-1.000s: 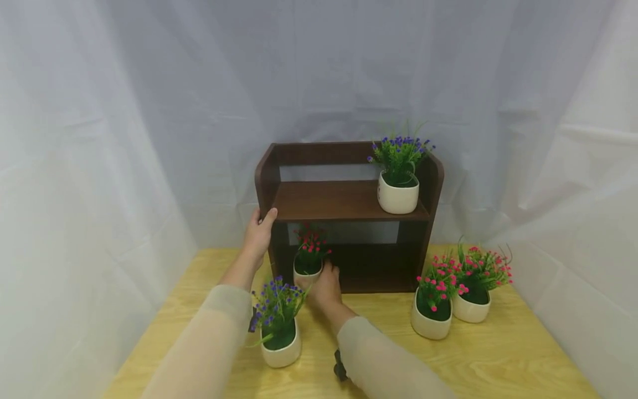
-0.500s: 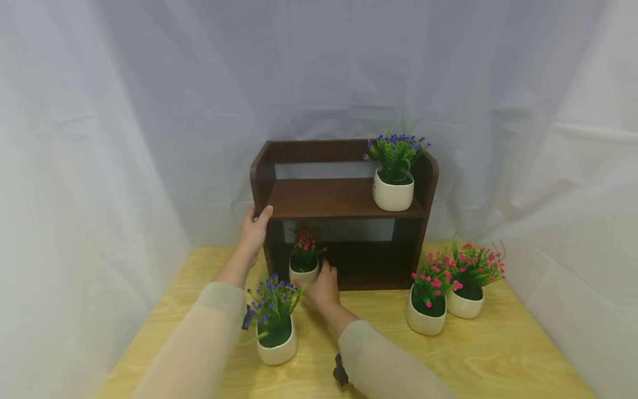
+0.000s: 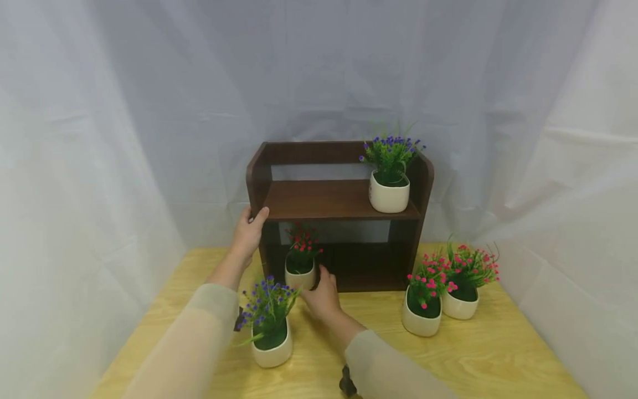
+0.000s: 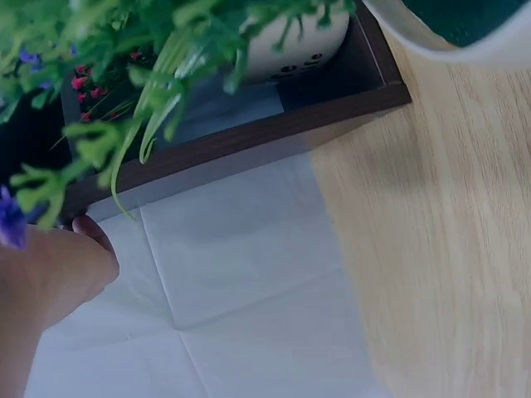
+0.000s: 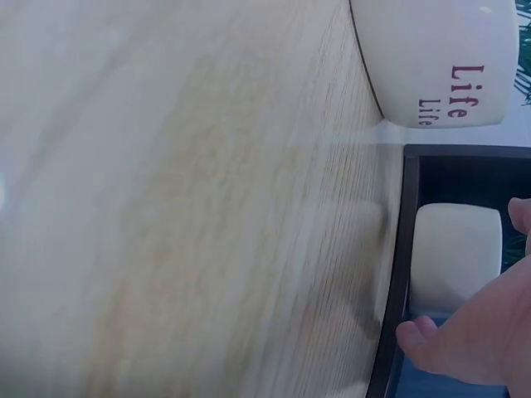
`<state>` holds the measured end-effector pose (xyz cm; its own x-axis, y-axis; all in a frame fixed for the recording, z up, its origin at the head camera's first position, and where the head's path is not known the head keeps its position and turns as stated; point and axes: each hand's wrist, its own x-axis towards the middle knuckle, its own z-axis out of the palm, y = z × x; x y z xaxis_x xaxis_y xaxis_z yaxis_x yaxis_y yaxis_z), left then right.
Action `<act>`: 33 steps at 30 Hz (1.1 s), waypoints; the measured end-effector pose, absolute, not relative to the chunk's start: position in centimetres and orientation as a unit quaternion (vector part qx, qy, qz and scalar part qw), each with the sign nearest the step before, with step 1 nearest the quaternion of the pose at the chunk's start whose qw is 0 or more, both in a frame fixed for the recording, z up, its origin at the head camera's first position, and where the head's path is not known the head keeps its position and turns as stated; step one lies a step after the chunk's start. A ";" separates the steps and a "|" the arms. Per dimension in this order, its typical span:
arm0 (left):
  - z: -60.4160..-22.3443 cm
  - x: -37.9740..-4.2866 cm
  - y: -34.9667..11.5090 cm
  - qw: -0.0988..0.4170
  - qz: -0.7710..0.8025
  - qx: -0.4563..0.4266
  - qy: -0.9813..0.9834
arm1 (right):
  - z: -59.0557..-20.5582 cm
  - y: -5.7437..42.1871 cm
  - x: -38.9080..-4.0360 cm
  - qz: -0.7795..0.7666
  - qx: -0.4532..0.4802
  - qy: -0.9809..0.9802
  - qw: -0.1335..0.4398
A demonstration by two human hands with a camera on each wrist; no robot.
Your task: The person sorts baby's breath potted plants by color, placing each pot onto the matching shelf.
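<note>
A dark brown two-tier wooden shelf [image 3: 319, 199] stands on the table, and my left hand [image 3: 246, 235] grips the front of its left side panel. The same hand [image 4: 58, 269] shows at the panel's edge in the left wrist view. At the left of the lower tier stands a white pot [image 3: 301, 279] with red flowers. My right hand [image 3: 325, 296] is just right of this pot, thumb and fingers spread. In the right wrist view the spread thumb and fingers stand in front of the white pot [image 5: 455, 257], not closed round it.
A purple-flowered pot [image 3: 273, 350] stands on the table [image 3: 379, 354] in front, between the forearms. Two pink-flowered pots, one nearer [image 3: 421, 321] and one farther [image 3: 459, 306], stand at the right. Another purple-flowered pot [image 3: 390, 198] is on the upper tier. White sheeting [image 3: 319, 66] hangs behind.
My right hand loosens from the red-flowered pot and draws slightly away to the right. The pot stays in the lower tier. My left hand keeps hold of the panel; the whole view shifts slightly.
</note>
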<state>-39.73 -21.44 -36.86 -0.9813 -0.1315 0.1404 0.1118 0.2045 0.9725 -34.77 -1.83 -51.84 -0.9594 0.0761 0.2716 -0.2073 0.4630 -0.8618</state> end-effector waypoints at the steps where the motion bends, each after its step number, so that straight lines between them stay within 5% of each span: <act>1: -36.8 -39.7 -21.4 0.096 -0.629 0.005 -0.772 | -51.8 -1.7 -34.7 0.522 0.040 -0.841 0.133; 33: -36.8 -39.6 -21.3 0.095 -0.628 -0.004 -0.773 | -51.8 1.7 -29.4 0.578 0.066 -0.814 0.002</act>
<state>-39.63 -21.34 -36.79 -0.9818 -0.1136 0.1525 0.1260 0.2120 0.9691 -29.39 1.65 -51.75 -0.9914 -0.1042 0.0792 -0.1091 0.3242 -0.9397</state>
